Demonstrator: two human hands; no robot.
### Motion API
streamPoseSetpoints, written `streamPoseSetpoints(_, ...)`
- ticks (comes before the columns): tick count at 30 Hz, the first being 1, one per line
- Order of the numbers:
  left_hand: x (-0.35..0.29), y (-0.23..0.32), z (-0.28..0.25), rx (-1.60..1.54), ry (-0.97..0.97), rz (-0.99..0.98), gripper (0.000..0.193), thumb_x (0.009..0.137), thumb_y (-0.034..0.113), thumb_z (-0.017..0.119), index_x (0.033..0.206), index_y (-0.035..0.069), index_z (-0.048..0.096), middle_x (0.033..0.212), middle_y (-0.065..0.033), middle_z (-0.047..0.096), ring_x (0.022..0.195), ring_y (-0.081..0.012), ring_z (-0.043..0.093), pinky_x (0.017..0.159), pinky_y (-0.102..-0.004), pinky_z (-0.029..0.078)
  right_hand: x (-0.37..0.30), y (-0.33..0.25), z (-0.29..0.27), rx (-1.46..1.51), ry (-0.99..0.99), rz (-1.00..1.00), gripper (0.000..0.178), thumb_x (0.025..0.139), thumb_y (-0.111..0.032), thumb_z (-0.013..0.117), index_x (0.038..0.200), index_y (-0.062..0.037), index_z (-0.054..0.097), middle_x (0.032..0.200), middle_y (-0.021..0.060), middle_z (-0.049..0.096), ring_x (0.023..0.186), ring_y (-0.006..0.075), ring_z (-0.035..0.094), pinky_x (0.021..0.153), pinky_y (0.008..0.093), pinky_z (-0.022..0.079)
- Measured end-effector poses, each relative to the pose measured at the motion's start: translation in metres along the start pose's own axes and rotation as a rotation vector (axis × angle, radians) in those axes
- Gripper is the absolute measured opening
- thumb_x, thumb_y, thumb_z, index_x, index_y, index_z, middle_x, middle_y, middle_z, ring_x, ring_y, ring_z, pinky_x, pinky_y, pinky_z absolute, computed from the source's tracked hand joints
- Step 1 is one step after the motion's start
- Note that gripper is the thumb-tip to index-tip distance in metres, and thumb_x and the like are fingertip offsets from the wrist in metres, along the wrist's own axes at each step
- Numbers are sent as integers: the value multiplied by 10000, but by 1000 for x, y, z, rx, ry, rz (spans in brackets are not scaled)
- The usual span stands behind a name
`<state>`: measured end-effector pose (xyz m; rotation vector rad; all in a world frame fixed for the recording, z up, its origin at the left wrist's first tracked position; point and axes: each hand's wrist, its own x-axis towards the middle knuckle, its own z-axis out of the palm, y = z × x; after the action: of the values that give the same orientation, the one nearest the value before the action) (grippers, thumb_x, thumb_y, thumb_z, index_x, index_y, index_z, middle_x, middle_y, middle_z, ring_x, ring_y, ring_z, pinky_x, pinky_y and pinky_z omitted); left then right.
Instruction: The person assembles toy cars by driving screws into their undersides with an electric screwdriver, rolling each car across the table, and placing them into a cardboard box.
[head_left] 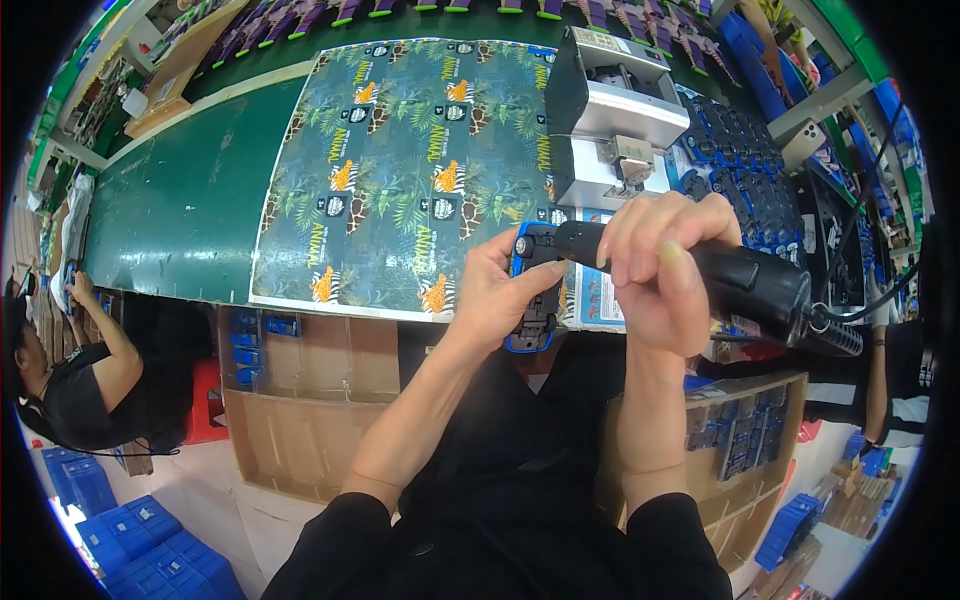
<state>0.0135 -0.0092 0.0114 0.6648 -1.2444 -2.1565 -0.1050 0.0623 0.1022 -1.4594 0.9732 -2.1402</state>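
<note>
At the table's near edge my left hand (490, 290) grips a blue toy car (540, 312), its black underside turned toward me. The thumb presses across the chassis. My right hand (665, 265) is wrapped round a black electric screwdriver (750, 285), held nearly level with its nose pointing left. That nose is at the far part of the car's underside; whether the bit touches a screw is hidden. A cord leads off from the screwdriver's back end to the right.
A silver metal machine (610, 100), probably a screw feeder, stands beyond my right hand. Several car parts (740, 195) lie right of it. A printed animal sheet (400, 180) covers the green table (190, 200). Cardboard boxes (320, 440) flank my lap. Another person (90, 370) works at left.
</note>
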Motion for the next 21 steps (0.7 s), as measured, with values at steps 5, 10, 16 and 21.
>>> streamPoseSetpoints(5, -1, 1, 6, -7, 7, 5, 225, 817, 18, 723, 1040, -4, 698, 909, -38, 715, 762, -75, 644, 702, -244, 529, -3, -1, -6, 183, 85, -10, 208, 833, -43, 687, 859, -45, 480, 691, 92, 554, 559, 170, 534, 581, 331, 494)
streamPoseSetpoints(10, 5, -5, 0, -44, 25, 49, 225, 814, 31, 735, 1035, 4, 702, 915, -47, 717, 773, -95, 651, 719, -263, 535, 12, -9, -14, 149, -45, -62, 93, 933, -150, 504, 916, -62, 482, 684, 48, 488, 559, 158, 478, 591, 335, 449)
streamPoseSetpoints(16, 11, 9, -15, -775, 84, -108, 404, 880, 16, 613, 1270, 47, 517, 1161, -165, 640, 962, -264, 683, 802, -458, 608, 58, -36, -63, 29, 168, -138, 94, 937, -103, 576, 901, -16, 575, 666, 58, 522, 547, 160, 522, 567, 334, 475)
streamPoseSetpoints(21, 7, 4, -14, -364, -16, -19, 518, 849, -37, 607, 1330, 43, 432, 1214, -182, 613, 959, -270, 687, 766, -442, 622, 66, -7, -66, -206, 201, -118, 73, 904, -65, 632, 905, 3, 604, 666, 62, 531, 557, 167, 524, 593, 329, 461)
